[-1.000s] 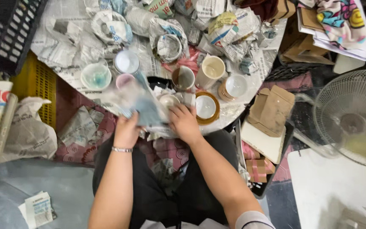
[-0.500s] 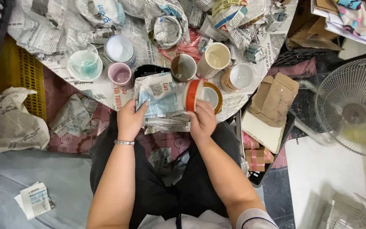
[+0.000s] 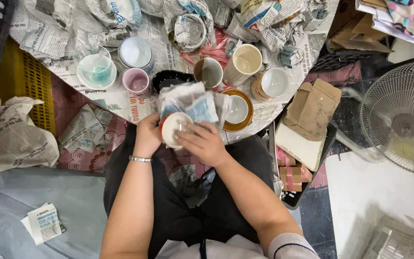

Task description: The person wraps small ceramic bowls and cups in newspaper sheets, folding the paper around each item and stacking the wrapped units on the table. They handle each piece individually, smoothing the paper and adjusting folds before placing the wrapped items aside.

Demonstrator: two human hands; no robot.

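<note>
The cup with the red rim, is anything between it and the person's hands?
Only newspaper. The left hand grips the red-rimmed cup from the side, and sheets wrap its back. The right hand's fingers rest directly on the cup's white mouth.

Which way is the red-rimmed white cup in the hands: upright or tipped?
Tipped: the red-rimmed white cup shows its open mouth sideways towards the camera, half inside crumpled newspaper.

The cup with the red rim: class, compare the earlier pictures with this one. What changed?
The cup with the red rim came off the table into the sheet of newspaper; the left hand holds it, the right hand presses paper in. The other cups, like the pink cup, stayed.
</note>
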